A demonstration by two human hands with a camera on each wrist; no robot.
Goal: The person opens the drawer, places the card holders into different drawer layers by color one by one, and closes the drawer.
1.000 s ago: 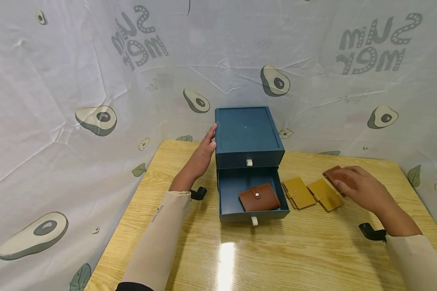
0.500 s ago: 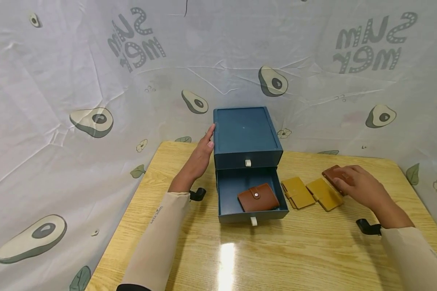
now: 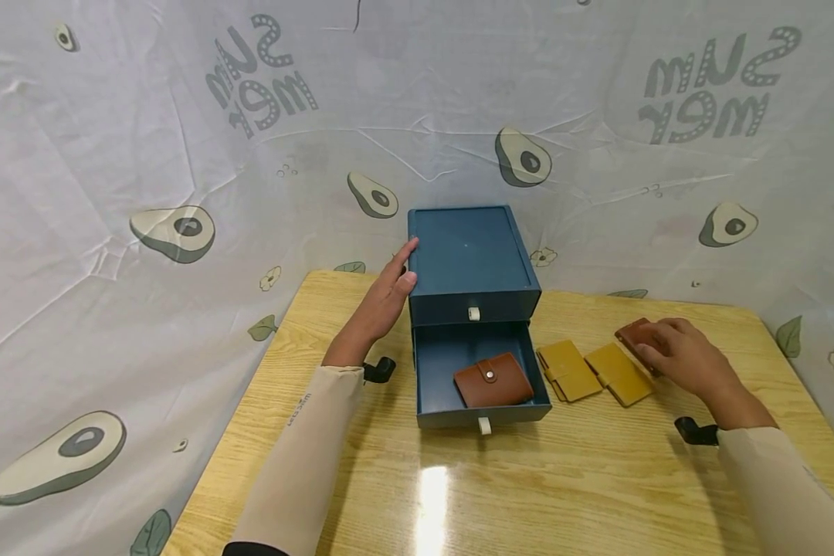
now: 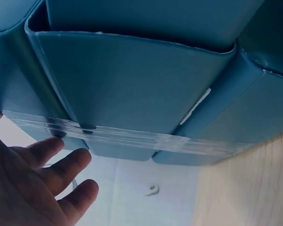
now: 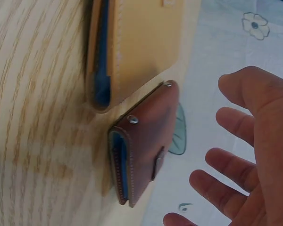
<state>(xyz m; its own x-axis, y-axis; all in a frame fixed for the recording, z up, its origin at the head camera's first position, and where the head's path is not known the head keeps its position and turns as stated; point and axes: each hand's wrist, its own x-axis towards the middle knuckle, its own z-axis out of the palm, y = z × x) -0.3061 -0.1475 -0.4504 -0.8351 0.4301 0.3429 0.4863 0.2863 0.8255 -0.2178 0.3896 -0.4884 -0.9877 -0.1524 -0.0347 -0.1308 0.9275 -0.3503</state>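
My left hand (image 3: 378,305) is at the left side of a blue drawer box (image 3: 469,247), with fingers fairly straight; the left wrist view shows the box's side (image 4: 127,80) close to the fingers. The box's lower drawer (image 3: 434,386) is pulled out and holds a brown snap wallet (image 3: 496,380). At the right, my right hand (image 3: 695,363) hovers over another brown wallet (image 3: 632,333) on the table, hiding part of it. The right wrist view has the fingers loosely bent and apart from that wallet (image 5: 148,136).
Two yellow wallets, one (image 3: 571,371) close to the drawer and one (image 3: 620,374) beside it, lie between the box and my right hand. Behind the wooden table (image 3: 514,486) hangs a pale cloth (image 3: 445,93) printed with avocados. The upper drawer (image 3: 452,307) is closed.
My right wrist and forearm have shifted slightly left and forward, with the hand still above the brown wallet. The left fingertips have moved slightly over the box's edge. The wallets stay put.
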